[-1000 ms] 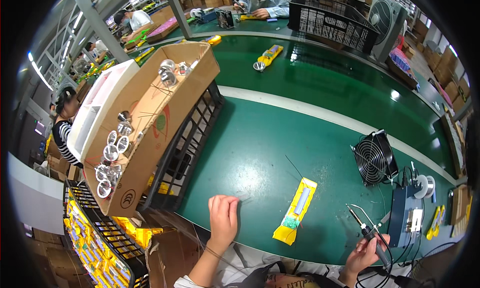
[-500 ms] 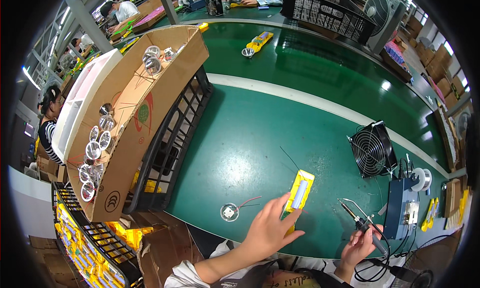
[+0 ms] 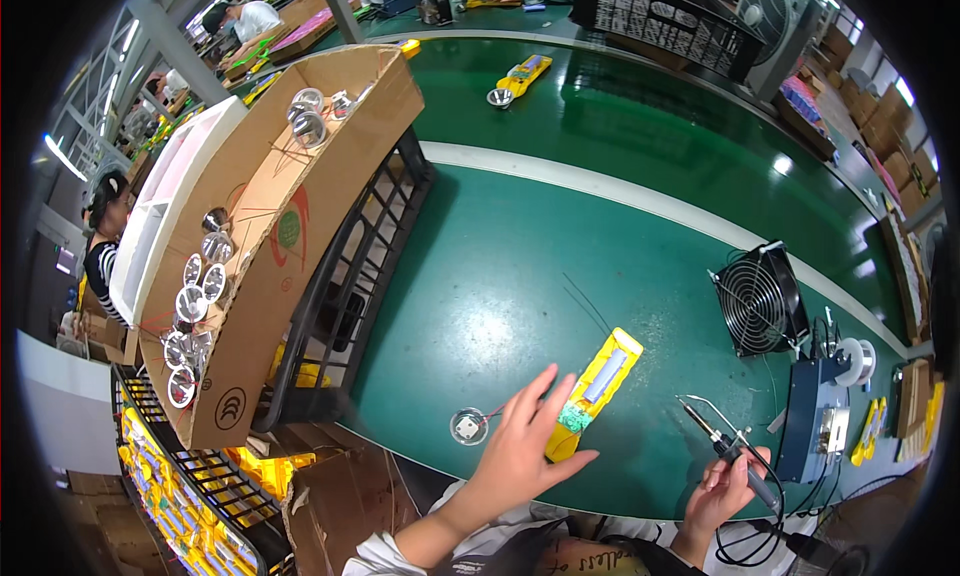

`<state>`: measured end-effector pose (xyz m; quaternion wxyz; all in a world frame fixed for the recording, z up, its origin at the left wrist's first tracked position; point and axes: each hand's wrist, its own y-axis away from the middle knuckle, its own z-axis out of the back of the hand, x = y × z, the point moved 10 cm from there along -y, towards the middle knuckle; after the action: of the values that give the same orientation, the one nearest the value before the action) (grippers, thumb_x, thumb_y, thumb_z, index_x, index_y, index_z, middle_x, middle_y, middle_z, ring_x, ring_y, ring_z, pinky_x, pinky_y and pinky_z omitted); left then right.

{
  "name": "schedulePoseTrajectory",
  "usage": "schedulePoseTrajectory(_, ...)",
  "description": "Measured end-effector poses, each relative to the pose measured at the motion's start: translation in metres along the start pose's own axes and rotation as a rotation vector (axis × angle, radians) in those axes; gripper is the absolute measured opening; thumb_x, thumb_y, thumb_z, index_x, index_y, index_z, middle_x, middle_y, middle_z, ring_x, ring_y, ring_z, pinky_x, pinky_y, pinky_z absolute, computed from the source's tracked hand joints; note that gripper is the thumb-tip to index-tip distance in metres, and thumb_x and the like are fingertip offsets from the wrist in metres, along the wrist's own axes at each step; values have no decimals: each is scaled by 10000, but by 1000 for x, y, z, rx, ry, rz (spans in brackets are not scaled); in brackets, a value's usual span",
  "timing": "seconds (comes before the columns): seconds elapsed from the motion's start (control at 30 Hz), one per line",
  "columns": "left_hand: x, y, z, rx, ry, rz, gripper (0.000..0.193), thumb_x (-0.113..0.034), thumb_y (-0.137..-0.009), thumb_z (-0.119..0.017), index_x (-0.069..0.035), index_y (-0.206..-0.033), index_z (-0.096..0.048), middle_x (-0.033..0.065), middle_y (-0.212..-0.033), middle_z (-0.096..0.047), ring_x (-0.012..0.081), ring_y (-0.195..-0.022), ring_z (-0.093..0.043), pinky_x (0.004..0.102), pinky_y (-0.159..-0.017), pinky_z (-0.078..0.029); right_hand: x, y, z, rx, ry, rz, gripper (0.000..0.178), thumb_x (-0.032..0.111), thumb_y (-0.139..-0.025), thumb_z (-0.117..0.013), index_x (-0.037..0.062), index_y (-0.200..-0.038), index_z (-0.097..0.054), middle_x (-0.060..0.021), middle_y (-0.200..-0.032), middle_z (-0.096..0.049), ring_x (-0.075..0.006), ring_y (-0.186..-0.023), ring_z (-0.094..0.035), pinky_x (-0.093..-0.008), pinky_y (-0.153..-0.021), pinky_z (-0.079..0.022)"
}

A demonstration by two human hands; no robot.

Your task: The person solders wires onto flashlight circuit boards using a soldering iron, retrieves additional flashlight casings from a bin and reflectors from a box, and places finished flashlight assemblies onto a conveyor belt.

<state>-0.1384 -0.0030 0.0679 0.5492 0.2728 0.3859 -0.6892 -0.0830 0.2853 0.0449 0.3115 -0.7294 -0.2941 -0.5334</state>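
Note:
On the green bench mat lies a yellow plastic casing [image 3: 622, 348] with a blue cylindrical battery cell [image 3: 604, 376], a small green circuit board [image 3: 574, 417] and thin dark wires at its far end. My left hand [image 3: 520, 438] is spread over the casing's near left side, fingers apart and holding nothing; whether it touches the casing I cannot tell. Left of that hand sits a round clear lamp cup [image 3: 468, 427], its red wire partly hidden by my fingers. At the right, my right hand [image 3: 722, 488] grips a soldering iron [image 3: 728, 450], its tip pointing up and left.
A cardboard tray with reflector cups [image 3: 190, 304] rests on a black crate [image 3: 345, 286] at left. Another crate [image 3: 200, 476] below holds several yellow casings. At right stand a black fan [image 3: 755, 304], a blue soldering station [image 3: 812, 421] and a solder spool [image 3: 855, 361]. Another assembly [image 3: 520, 80] lies beyond.
My left hand has shifted left off the yellow casing, uncovering its green circuit board. The right hand keeps its hold on the soldering iron. The whole view has shifted slightly.

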Motion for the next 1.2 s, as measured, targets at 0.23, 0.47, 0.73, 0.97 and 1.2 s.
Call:
schedulePoseTrajectory(0.23,26,17,77,-185,-368,128,307,-121,-619,-734,-55,-889,-604,91,-941,-534,274,-897,-480,361,-779,-389,1,-8,-2,-49,17,10,183,176,-853,-510,32,-886,-403,-13,-604,-403,-35,-431,-341,-153,-386,-250)
schedulePoseTrajectory(0.47,51,12,49,31,-438,191,146,-129,-708,-685,-59,-796,-593,74,-925,-530,260,-940,-464,366,-807,-347,-1,-7,4,-21,18,2,177,170,-857,-508,29,-870,-401,-15,-608,-398,-37,-433,-349,-152,-383,-262)
schedulePoseTrajectory(0.73,40,24,47,-158,-224,95,95,-79,-697,-687,-56,-730,-600,44,-701,-573,233,-769,-514,338,-759,-352,14,5,10,-13,50,42,252,207,-833,-553,33,-864,-373,-21,-605,-406,-47,-418,-353,-150,-390,-277)
schedulePoseTrajectory(0.97,41,56,32,-407,-45,239,122,-30,-596,-730,-83,-662,-642,24,-722,-529,196,-733,-514,333,-770,-362,-12,47,-31,225,-54,-164,424,249,-736,-700,35,-843,-350,-44,-606,-445,-81,-404,-416,-183,-380,-376)
schedulePoseTrajectory(1.2,32,57,24,-437,-74,189,150,-76,-552,-770,-122,-654,-669,69,-975,-537,216,-907,-533,464,-938,-279,-15,63,-64,348,33,-134,313,168,-807,-607,22,-898,-345,-88,-616,-481,-80,-400,-422,-190,-351,-352)
